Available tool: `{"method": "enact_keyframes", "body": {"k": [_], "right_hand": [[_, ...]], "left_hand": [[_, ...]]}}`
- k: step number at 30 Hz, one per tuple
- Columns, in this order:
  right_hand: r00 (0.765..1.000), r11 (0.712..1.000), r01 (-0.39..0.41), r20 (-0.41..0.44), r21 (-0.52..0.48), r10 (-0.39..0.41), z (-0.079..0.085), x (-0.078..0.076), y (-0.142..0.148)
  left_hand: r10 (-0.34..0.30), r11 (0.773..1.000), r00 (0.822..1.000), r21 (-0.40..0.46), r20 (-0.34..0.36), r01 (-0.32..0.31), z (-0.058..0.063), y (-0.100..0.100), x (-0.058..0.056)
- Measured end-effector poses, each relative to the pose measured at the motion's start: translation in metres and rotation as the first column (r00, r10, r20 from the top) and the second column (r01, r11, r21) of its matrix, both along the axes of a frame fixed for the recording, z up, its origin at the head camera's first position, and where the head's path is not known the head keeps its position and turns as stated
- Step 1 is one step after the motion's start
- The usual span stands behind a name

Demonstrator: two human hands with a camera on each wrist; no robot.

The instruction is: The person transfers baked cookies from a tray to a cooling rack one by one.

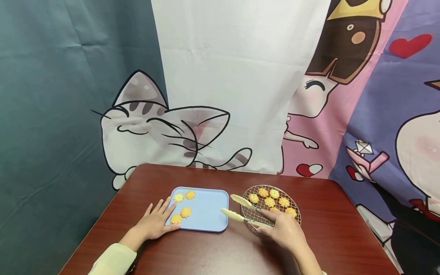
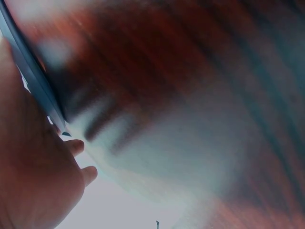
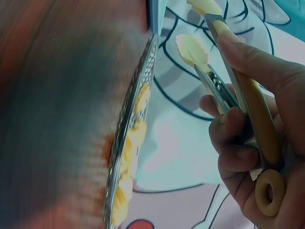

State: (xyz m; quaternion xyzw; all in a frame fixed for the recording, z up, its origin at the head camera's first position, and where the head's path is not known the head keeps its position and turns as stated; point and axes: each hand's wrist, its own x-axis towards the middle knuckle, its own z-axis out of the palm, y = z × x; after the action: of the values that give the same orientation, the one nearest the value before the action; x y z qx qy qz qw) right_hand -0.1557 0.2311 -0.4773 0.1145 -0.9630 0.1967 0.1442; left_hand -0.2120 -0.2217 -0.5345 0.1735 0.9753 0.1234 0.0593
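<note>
Tongs are being gripped in the right hand from where I'm standing, tips gaping apart near the right edge of the blue tray. Four cookies are lying toward its left end, others are sitting on that round wire rack. Left hand is just resting on the tray's left side, fingers lying fairly straight.

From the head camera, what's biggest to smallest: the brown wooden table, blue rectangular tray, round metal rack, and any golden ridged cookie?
1. Table
2. Tray and rack: too alike to rank
3. Cookie
</note>
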Motion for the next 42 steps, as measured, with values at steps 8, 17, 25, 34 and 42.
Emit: {"method": "enact_keyframes", "body": {"k": [8, 17, 25, 34, 42], "right_hand": [[0.998, 0.999, -0.053, -0.019, -0.008, 0.053, 0.001, -0.008, -0.021], [0.991, 0.992, -0.127, -0.036, -0.006, 0.126, -0.002, -0.016, -0.043], [0.987, 0.987, -0.158, 0.02, -0.02, 0.159, -0.007, -0.024, -0.059], [0.977, 0.977, -0.212, 0.031, -0.008, 0.212, -0.01, -0.032, -0.073], [0.967, 0.969, -0.247, 0.062, 0.016, 0.246, -0.011, -0.039, -0.083]], "left_hand": [[-0.002, 1.0, 1.0, -0.006, -0.007, 0.002, -0.001, -0.001, -0.001], [-0.003, 1.0, 1.0, -0.007, -0.015, 0.003, -0.001, -0.002, -0.001], [-0.007, 1.0, 1.0, -0.014, -0.015, 0.007, 0.0, -0.001, -0.002], [-0.004, 1.0, 1.0, -0.012, -0.025, 0.004, 0.003, -0.001, -0.001], [-0.006, 1.0, 1.0, -0.006, -0.021, 0.006, 0.002, 0.0, 0.0]]}}
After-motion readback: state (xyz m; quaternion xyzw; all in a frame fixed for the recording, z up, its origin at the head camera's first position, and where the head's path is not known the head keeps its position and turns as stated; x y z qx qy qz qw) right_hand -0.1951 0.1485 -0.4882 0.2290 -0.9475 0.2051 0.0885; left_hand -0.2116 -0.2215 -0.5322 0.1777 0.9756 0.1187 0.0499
